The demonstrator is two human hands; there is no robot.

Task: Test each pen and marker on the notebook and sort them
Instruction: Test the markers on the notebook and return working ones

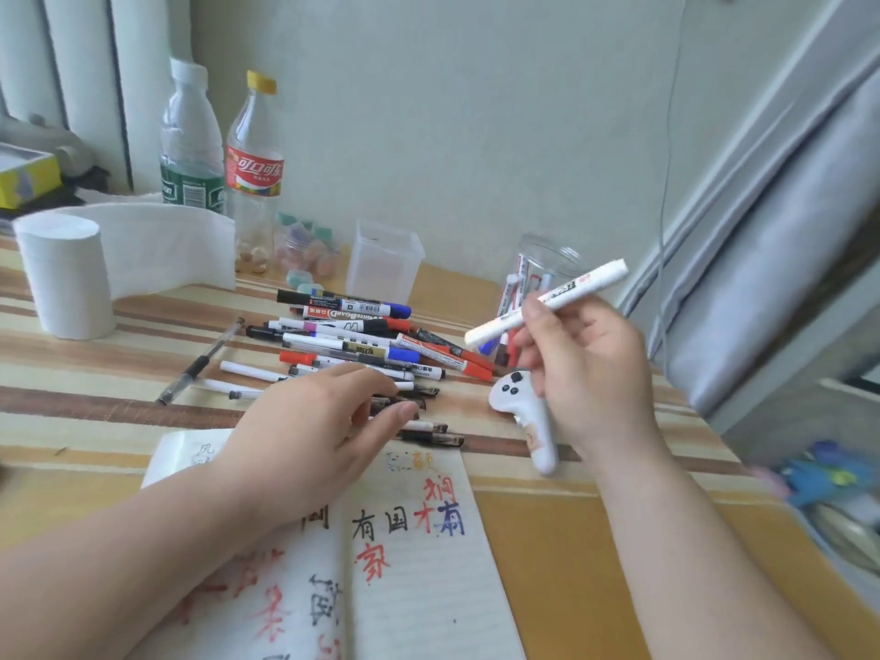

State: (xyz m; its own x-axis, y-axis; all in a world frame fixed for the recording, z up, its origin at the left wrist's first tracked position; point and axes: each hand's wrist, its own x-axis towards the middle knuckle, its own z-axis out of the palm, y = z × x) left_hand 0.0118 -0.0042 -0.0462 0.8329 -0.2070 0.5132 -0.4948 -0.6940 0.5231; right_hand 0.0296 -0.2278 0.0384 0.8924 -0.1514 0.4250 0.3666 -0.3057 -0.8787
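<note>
My right hand (585,369) holds a white marker (547,302) up in the air, tilted, above the table's right side. My left hand (314,431) reaches over the top of the open notebook (419,564), its straight fingers touching the near edge of a pile of several pens and markers (352,345). The notebook pages carry black, red and blue test characters. A round clear jar (547,269) behind my right hand holds several markers. A square clear container (383,262) stands behind the pile.
A white handheld controller (528,414) lies beside my right hand. Two plastic bottles (224,150) and a toilet paper roll (64,278) stand at the back left. A black gel pen (200,362) lies left of the pile. A grey curtain (762,278) hangs at right.
</note>
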